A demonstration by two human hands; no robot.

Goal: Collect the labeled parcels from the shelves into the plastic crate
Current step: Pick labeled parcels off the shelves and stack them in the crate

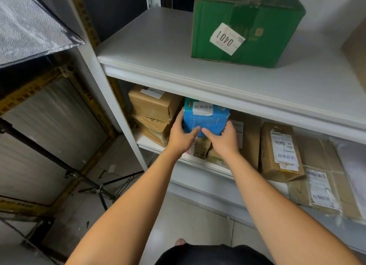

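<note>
A person's two bare arms reached forward into a white metal shelf unit, seen from above by a head camera. Both hands held a blue box (pixel 206 121) with a white printed label (pixel 203 108) on its top edge. The box sat in the lower shelf (pixel 146 142), just under the lip of the upper shelf (pixel 158 50), above some small cardboard boxes (pixel 201 148). The left hand (pixel 181 135) gripped the box's left side, its thumb laid across the front face. The right hand (pixel 225 138) gripped the right side in the same way, and the two thumbs nearly met at the lower front edge. So each hand's grip was closed on the blue box. Just left of it stood a stack of brown cardboard parcels (pixel 152 106), the top one labeled. To the right, on the same shelf, stood a tall labeled cardboard parcel (pixel 277 151), and beside that a parcel wrapped in clear plastic (pixel 320 191). On the upper shelf rested a green carton (pixel 257 46), well apart from the hands, with a white sticker (pixel 226 38) that read 0401 upside down. Pale floor tiles (pixel 188 221) showed between the arms.
</note>
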